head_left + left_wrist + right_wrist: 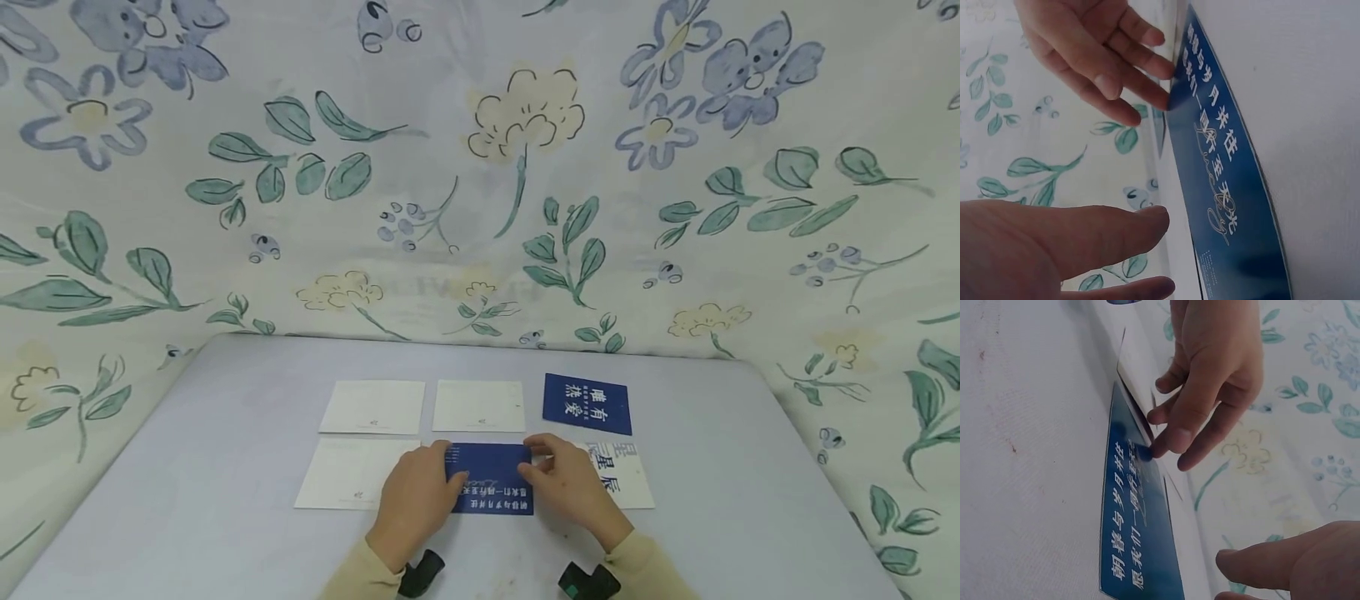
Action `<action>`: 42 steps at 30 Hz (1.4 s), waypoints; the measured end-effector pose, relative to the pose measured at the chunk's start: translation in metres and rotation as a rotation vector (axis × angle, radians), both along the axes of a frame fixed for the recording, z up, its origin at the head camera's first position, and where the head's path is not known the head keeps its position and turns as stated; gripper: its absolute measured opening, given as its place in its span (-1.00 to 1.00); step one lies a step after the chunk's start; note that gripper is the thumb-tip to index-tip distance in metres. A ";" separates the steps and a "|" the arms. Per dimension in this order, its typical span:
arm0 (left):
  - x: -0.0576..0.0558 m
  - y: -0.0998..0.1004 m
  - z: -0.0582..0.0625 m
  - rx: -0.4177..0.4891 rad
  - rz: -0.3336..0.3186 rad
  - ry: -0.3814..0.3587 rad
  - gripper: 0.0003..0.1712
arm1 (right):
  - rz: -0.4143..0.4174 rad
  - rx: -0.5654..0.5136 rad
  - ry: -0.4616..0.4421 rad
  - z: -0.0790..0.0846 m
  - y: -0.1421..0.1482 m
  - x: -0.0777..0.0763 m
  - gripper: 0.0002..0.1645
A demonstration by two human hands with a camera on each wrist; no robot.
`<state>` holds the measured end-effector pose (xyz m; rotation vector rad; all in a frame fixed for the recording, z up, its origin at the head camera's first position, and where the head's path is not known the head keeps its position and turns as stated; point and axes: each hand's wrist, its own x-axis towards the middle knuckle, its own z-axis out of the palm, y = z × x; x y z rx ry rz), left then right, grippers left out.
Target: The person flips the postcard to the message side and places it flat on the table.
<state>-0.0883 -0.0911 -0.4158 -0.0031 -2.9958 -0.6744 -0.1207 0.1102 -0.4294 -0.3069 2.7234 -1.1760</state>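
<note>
A dark blue card (491,479) with white characters lies in front of me on the table, the nearest thing to both hands. At its left end is my left hand (416,496); in the right wrist view a fingertip of that left hand (1216,381) meets the card's far edge, thumb held apart. My right hand (573,487) is at the right end, and the left wrist view shows a fingertip of that right hand (1085,56) at the card (1222,169). No finger curls round the card. The right hand partly covers a white card with blue characters (626,475).
Two white cards, one at the back left (372,407) and one at the back middle (480,406), lie beyond the hands. Another white card (341,475) is left of my left hand. A second blue card (587,404) lies back right. Flowered cloth (450,183) hangs behind the table.
</note>
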 end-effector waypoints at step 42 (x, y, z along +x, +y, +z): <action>-0.007 -0.012 0.009 0.106 0.020 0.028 -0.50 | -0.134 -0.173 -0.027 -0.005 0.007 -0.006 -0.62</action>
